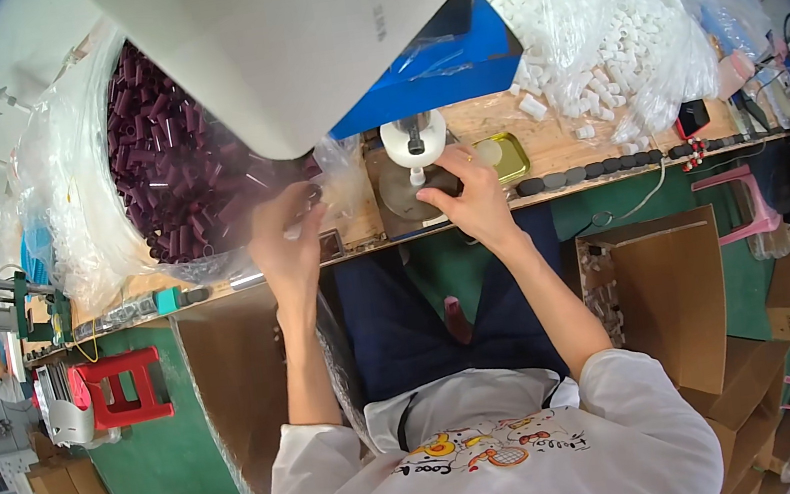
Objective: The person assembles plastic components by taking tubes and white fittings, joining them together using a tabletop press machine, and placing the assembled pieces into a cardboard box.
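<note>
A bench press with a round white head (415,141) stands in front of me, a small white cylindrical piece (418,177) below it over a dark round base (401,204). My right hand (477,197) is beside this piece, thumb and forefinger spread on its near and right sides; no grip on it shows. Left of the press, my left hand (284,234) is curled at the near edge of a heap of glossy purple tubes (158,129). Something small and dark shows at its fingertips, too blurred to name.
Clear plastic bags hold the purple tubes and, at right, white caps (625,48). A blue box (435,64) and a white panel (285,40) overhang the bench. A yellow-rimmed tin (512,170) sits right of the press. Cardboard boxes (667,274) flank my legs.
</note>
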